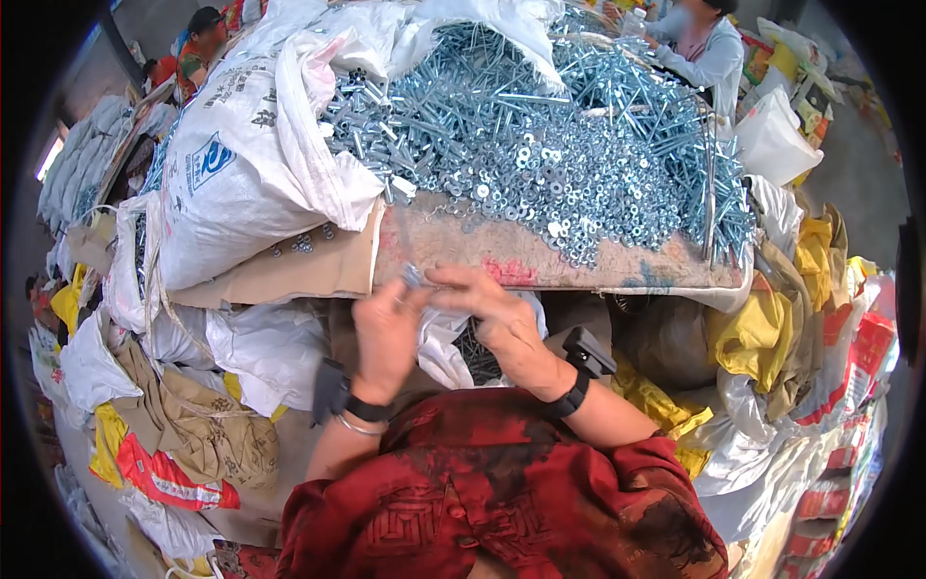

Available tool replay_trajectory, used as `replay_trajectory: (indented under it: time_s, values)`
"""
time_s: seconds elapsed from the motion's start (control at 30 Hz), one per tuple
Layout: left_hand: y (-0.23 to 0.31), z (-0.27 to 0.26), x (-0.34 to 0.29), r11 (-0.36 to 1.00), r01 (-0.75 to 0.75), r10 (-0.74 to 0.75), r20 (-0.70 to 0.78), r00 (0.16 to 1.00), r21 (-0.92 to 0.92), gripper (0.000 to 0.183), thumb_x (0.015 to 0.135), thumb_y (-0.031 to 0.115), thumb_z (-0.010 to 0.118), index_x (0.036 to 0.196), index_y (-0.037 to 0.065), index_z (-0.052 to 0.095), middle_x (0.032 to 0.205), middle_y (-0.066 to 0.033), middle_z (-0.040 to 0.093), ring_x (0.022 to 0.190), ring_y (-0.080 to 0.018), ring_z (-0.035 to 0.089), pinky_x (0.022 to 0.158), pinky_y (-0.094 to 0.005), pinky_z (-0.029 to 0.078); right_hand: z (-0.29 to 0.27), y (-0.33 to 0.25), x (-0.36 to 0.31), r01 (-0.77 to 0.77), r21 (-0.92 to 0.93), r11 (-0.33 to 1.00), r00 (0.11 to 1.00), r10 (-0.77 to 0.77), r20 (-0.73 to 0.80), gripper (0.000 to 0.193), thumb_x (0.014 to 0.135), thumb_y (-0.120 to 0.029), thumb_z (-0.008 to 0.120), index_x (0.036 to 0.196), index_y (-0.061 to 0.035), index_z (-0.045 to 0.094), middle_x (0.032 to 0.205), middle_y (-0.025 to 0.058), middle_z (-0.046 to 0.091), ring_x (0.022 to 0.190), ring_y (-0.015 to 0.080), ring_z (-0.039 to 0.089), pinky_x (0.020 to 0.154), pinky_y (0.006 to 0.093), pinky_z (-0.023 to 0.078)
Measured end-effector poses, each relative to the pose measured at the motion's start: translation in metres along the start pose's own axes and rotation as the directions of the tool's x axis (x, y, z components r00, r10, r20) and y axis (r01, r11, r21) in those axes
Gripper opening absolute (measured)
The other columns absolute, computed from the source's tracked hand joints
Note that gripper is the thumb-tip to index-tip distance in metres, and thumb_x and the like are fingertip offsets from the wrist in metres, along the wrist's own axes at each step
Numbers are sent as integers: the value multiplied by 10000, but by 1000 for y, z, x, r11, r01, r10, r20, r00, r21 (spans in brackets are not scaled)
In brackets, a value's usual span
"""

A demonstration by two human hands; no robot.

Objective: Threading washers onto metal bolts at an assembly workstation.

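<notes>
Left of us a white sack (241, 164) leans. Our left hand (386, 333) and right hand (497, 314) pinch one small bolt (413, 277) at the board's (617, 265) edge; we could drop it among the sacks below, or nudge the heaped bolts (559, 135) loose.

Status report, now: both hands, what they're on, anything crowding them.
Left hand and right hand together, pinching a small metal piece at the table edge. Bolt pile heaped right behind. White sack crowds the left.
</notes>
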State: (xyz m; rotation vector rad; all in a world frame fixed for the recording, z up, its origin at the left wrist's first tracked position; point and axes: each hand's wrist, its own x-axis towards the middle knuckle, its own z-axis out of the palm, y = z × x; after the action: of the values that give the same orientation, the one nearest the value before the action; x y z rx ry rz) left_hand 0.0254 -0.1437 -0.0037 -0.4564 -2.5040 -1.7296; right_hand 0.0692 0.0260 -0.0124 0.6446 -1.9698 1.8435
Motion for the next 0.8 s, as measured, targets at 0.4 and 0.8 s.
replay_trajectory:
  time_s: [0.4,0.8]
  values:
    - [-5,-2,-13,999,-14,22,224,974,-37,266,914,144,710,774,-16,551,646,35,442,656,-57,380,537,-265,347,-39,8,-9,-441,348,827,795,540,-277,543,1029,-457,467,1012,51,660,777,95,648,831,196,668,758,319,517]
    - [5,20,-28,788,-482,399,277,874,384,194,774,129,762,804,31,598,716,-156,591,620,-343,603,543,-401,455,-31,-8,-2,-331,-295,896,944,315,-102,377,966,-293,629,766,26,605,617,138,508,539,199,458,522,364,387]
